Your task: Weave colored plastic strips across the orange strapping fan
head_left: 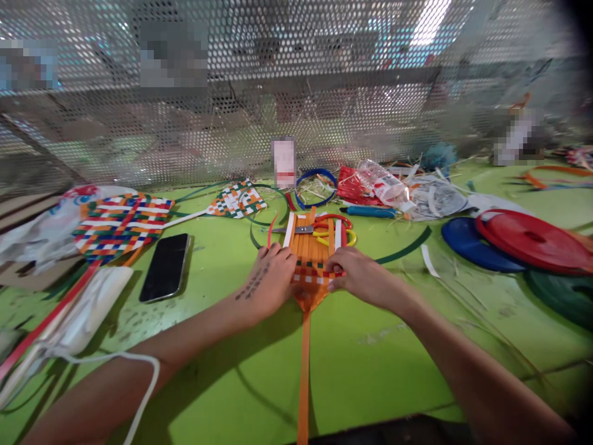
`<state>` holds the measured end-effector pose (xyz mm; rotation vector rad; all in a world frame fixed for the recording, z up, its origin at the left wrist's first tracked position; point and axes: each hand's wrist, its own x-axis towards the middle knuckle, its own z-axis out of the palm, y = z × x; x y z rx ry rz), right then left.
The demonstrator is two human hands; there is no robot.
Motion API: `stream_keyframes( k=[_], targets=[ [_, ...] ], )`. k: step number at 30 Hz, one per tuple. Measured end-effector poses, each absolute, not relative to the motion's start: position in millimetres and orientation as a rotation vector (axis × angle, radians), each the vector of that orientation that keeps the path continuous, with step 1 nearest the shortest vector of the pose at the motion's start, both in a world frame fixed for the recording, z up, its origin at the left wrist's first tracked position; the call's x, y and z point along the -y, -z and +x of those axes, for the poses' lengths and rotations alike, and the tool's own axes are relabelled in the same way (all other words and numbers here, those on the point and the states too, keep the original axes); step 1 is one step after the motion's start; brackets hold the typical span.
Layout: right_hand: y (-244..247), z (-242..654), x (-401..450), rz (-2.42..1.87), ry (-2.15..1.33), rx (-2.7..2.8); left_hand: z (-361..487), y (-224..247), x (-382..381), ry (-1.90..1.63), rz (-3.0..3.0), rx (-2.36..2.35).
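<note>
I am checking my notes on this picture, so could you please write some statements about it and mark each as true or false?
1) The left hand touches the orange weaving. True.
2) The phone stands upright. False: it lies flat.
3) The right hand holds the phone. False: it is at the orange weaving.
4) The red coil lies right of both hands. True.
</note>
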<state>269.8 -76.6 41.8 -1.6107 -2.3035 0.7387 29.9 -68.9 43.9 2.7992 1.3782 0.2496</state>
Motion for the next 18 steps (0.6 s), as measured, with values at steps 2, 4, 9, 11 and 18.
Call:
stream_keyframes(
  k=[2,4,9,11,18],
  targets=[
    [-42.2,268.5,77.4,-1.607,-0.737,2.299,30.6,-43.8,69.4,-0.238,2.809,-1.385],
    [-44.0,266.1,78.6,-1.616,-0.727,2.303,31.5,-44.4,70.2,-0.215,2.817,-1.391],
    [-49.8,262.5,80.3,-1.657,-0.727,2.324,32.0,-47.6,72.2,-0.176,2.823,-1.393],
    [-50.4,264.5,79.7,-1.662,-0.752,2.311,31.4,-49.8,72.1,-0.166,2.803,-1.393],
    [-49.5,268.3,75.9,-1.640,-0.798,2.306,27.5,-54.3,64.8,-0.156,2.748,-1.367]
  ],
)
